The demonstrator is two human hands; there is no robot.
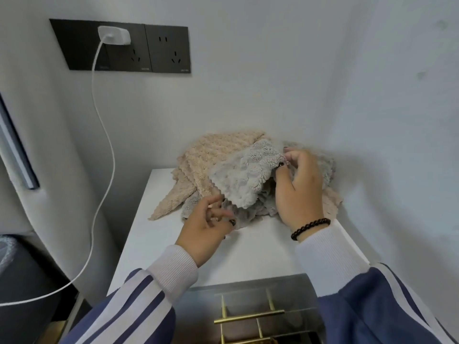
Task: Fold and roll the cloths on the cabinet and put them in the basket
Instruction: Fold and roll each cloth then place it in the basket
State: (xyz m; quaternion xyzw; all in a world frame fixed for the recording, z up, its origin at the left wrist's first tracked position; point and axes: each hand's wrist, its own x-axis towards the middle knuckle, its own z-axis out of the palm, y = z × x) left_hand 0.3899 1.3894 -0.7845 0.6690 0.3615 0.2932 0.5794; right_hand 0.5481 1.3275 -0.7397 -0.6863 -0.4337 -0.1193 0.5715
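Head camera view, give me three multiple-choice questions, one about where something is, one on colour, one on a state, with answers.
1. Where does the fluffy beige cloth lie?
A. on the white cabinet top
B. on the floor
C. on a chair

2. What colour is the fluffy cloth that the right hand grips?
A. red
B. grey
C. green

3. How is the white charger?
A. lying on the cabinet
B. held in a hand
C. plugged into the black wall socket panel

Answers: A, it is heaped on the top; B, grey pile between the fingers; C, it sits in the panel.
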